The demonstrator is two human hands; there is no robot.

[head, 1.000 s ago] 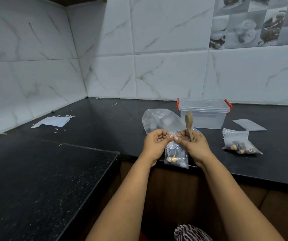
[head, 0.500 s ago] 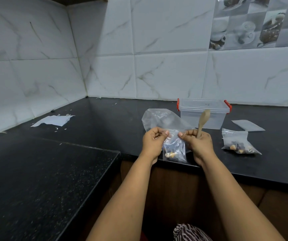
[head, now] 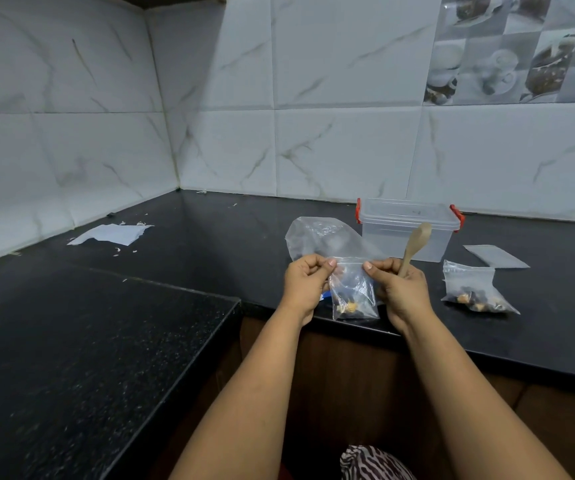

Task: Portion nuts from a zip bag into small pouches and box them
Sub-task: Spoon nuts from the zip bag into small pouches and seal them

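Observation:
A small clear pouch with a few nuts at its bottom hangs over the counter's front edge. My left hand pinches its top left corner. My right hand pinches the top right corner and also holds a wooden spoon that points up. Behind the hands lies a large crumpled clear zip bag. A clear plastic box with red clips and its lid on stands at the back. Another pouch with nuts lies on the counter to the right.
The black stone counter runs along white tiled walls and turns a corner on the left. A torn white paper with scraps lies at the far left. A flat empty pouch rests right of the box.
My hands have moved apart along the pouch's top and stretched it flat. The spoon has tilted from upright toward the right. The pouch has risen slightly.

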